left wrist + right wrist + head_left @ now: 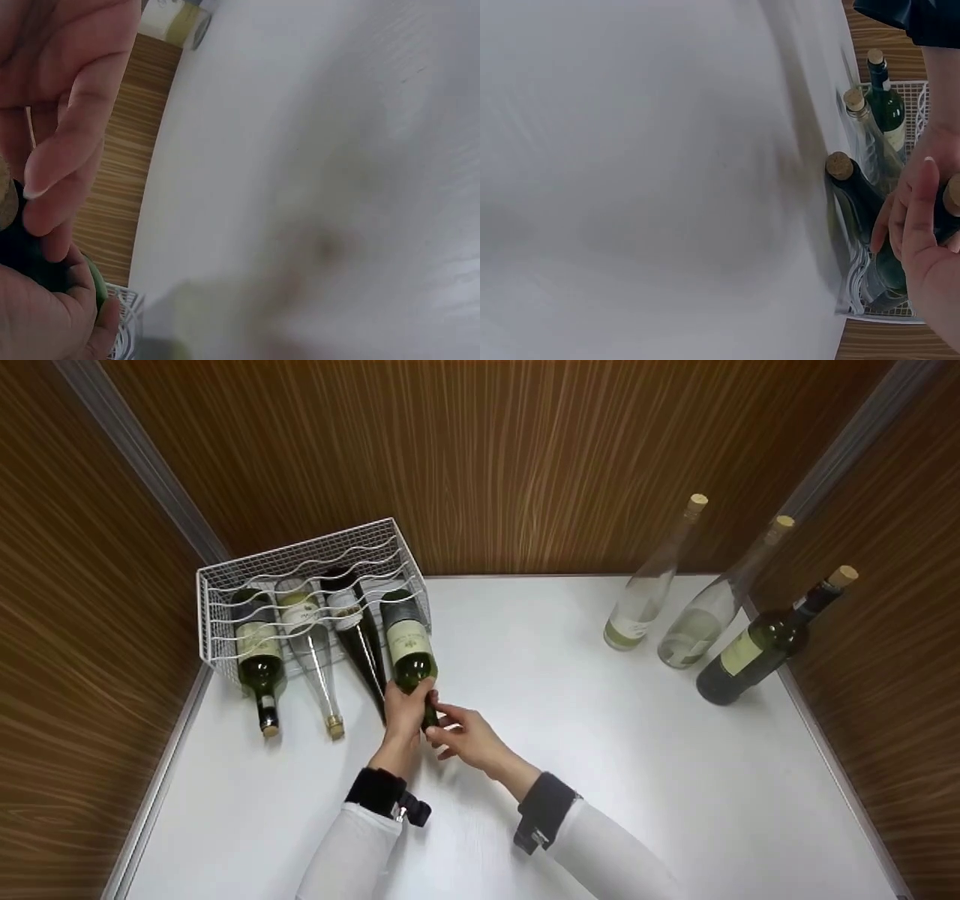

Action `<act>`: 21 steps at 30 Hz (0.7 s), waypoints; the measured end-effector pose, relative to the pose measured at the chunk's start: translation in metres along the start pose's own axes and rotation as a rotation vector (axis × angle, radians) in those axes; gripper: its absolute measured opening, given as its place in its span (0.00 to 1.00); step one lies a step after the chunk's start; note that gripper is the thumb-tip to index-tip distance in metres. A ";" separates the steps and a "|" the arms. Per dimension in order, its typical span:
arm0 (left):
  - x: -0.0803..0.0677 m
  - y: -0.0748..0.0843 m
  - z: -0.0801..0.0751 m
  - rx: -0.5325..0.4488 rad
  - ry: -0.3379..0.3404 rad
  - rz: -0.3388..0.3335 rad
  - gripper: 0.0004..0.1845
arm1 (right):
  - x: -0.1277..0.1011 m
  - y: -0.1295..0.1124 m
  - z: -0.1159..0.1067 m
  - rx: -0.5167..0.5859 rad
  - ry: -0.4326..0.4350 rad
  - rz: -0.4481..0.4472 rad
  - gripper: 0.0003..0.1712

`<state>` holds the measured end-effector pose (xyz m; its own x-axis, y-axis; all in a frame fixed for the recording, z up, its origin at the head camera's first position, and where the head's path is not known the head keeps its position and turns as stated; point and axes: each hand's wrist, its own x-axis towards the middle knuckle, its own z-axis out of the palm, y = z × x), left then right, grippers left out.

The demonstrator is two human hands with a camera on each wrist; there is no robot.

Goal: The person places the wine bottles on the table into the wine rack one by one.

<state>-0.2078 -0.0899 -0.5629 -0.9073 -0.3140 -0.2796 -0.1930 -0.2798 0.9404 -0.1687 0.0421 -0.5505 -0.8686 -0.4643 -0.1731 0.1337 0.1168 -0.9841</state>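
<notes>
Head view: the dark green glass wine bottle with a pale label (409, 649) lies in the rightmost slot of the white wire rack (225, 585), base inside, neck projecting toward the person over the white table (600, 750). The left hand (405, 712) has its fingers curled round the neck just below the shoulder. The right hand (465, 735) sits at the neck's end with fingers loosely bent – whether it actually grips cannot be told here. Both forearms reach forward in white sleeves with dark wrist straps. Three more bottles fill the other slots; three corked bottles stand well apart at the right.

Left wrist view: the left hand (45, 315) closes on dark green glass; the right hand's fingers (67, 150) hang just above it.

Right wrist view: the right hand (922, 225) has its fingers bent against the neck beside the cork.

Handling judgement: glass is rigid, smooth and breakable, and the weight likely sits toward the base – the neck gives a sure hold.
</notes>
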 end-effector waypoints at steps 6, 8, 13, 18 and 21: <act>0.012 0.002 -0.001 0.170 0.040 -0.001 0.26 | -0.009 -0.001 -0.010 -0.173 -0.018 -0.024 0.27; 0.016 0.004 -0.002 0.238 0.052 0.008 0.27 | -0.010 0.003 -0.014 -0.203 -0.014 -0.027 0.26; 0.030 0.007 -0.004 0.396 0.067 0.034 0.35 | -0.015 0.003 -0.022 -0.244 -0.014 -0.036 0.25; 0.047 0.011 -0.009 0.553 0.078 0.051 0.42 | -0.017 0.001 -0.027 -0.287 -0.016 -0.029 0.24; 0.055 0.014 -0.009 0.585 0.068 0.052 0.44 | -0.016 0.000 -0.030 -0.310 -0.005 -0.027 0.24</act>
<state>-0.2569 -0.1194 -0.5668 -0.8987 -0.3771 -0.2238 -0.3404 0.2783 0.8981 -0.1691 0.0759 -0.5468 -0.8673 -0.4752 -0.1481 -0.0418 0.3660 -0.9297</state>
